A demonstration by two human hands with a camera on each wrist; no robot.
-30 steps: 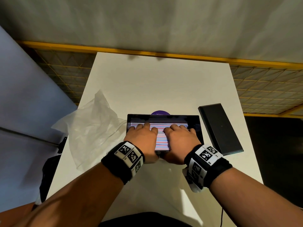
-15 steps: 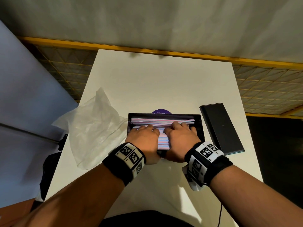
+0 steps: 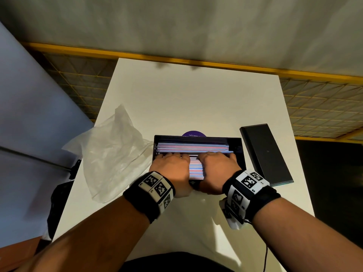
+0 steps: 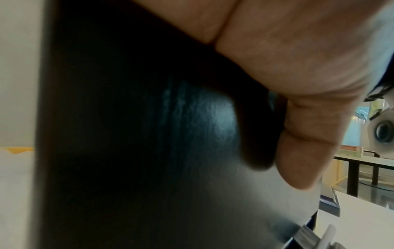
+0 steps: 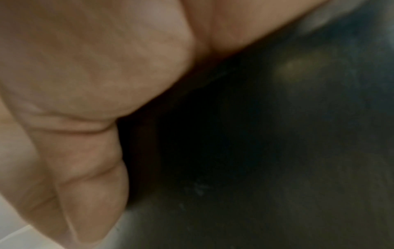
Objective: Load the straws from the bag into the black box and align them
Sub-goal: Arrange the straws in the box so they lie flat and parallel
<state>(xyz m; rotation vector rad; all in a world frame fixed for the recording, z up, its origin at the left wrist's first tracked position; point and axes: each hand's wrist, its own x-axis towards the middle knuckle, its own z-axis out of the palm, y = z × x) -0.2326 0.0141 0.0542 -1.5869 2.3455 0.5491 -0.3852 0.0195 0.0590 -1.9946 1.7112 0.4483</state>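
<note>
The black box (image 3: 239,148) lies open at the middle of the white table (image 3: 196,99), filled with pink, blue and white straws (image 3: 193,148) lying left to right. Both hands sit side by side on its near half. My left hand (image 3: 171,163) and right hand (image 3: 218,164) have their fingers bent down onto the straws. In the left wrist view the thumb (image 4: 309,151) presses the box's outer near wall (image 4: 149,151). The right wrist view shows the same, with the thumb (image 5: 89,168) against the dark wall (image 5: 255,151). The straws under the hands are hidden.
The crumpled clear plastic bag (image 3: 114,152) lies just left of the box, touching it. The black lid (image 3: 267,154) lies flat to the right. A purple round sticker (image 3: 193,133) peeks out behind the box. Yellow mesh fencing runs beyond the table's far edge.
The fingers of both hands have drawn back toward the near wall, uncovering more straws along the far side. The far straws now lie straighter.
</note>
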